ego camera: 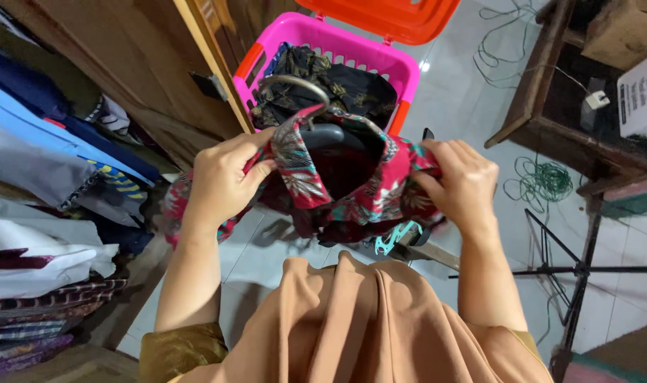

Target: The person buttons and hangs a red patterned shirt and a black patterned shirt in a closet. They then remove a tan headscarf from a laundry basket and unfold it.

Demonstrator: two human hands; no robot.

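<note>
Tiled floor (458,106); shirt (352,188) gripped between hands.

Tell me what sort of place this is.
Most likely a room at home beside a wardrobe. Clothes lie stacked on its shelves, a pink laundry basket of garments stands on the tiled floor, and both hands hold a red patterned shirt on a hanger.

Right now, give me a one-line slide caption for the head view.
Left hand and right hand grip a red patterned shirt on a black hanger above a pink laundry basket.
</note>
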